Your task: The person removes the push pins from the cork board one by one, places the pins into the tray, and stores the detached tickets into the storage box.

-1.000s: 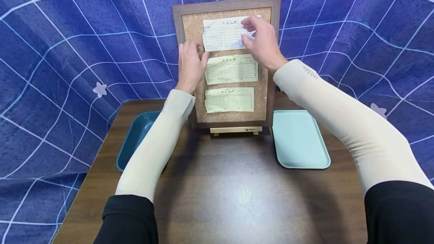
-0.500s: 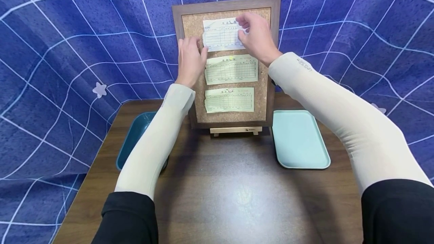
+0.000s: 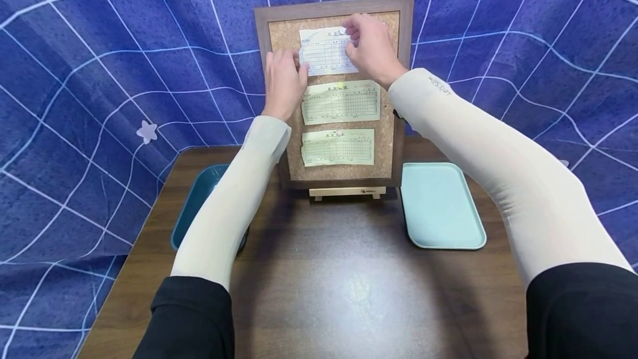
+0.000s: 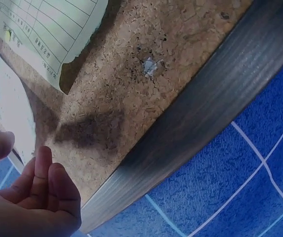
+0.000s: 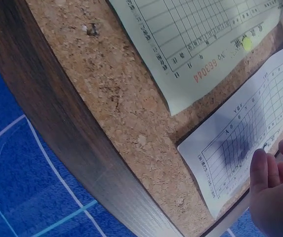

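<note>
Three printed paper slips are pinned on a framed corkboard (image 3: 389,143): a white slip (image 3: 324,54) on top, a pale green slip (image 3: 341,105) in the middle, another green slip (image 3: 338,151) below. My right hand (image 3: 375,49) covers the white slip's right part, fingertips right at its white pushpin (image 3: 342,31), thumb and forefinger apart. My left hand (image 3: 285,82) is at the white slip's left edge, thumb and fingers parted around that edge. In the right wrist view, the fingers (image 5: 260,168) overlap the white slip's printed top. A yellow pushpin (image 5: 247,44) marks the middle slip.
The corkboard leans on a small wooden easel (image 3: 346,191). A light blue tray (image 3: 441,204) lies to its right, and a dark teal tray (image 3: 191,204) stands left, partly behind my left sleeve. A blue curtain (image 3: 99,126) hangs behind the table (image 3: 359,287).
My right hand has moved left and slightly up across the white slip to its pushpin. The left hand has risen slightly along the board's left side. The slips stay in place.
</note>
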The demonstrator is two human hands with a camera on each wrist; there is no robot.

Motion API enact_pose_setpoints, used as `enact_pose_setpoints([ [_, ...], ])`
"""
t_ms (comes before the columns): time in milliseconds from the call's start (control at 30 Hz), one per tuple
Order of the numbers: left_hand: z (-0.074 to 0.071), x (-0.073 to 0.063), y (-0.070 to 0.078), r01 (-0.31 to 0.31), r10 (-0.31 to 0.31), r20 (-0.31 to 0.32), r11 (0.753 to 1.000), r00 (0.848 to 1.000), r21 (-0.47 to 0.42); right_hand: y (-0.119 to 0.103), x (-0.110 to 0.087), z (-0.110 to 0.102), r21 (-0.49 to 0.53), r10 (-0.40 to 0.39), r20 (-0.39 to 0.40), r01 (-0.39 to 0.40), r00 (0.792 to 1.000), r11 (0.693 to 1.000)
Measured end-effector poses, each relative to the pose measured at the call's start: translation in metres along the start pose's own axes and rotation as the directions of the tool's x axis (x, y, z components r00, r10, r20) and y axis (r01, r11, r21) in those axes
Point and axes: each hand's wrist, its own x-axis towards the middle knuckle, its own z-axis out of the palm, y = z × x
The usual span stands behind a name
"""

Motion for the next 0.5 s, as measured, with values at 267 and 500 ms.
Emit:
enact_pose_setpoints([
  [267,0.0033,0.0037,-0.0005,0.019,-0.019,-0.028,1.0,0.999,-0.011,-0.0008,0.0063,0.0006,-0.029,0.026,0.045,-0.025,0.999,0.999],
  [500,0.0051,0.0083,-0.0004,0.032,-0.032,-0.022,0.999,0.999,0.005,-0.0007,0.008,-0.0002,-0.061,0.023,0.082,-0.018,0.996,0.998],
])
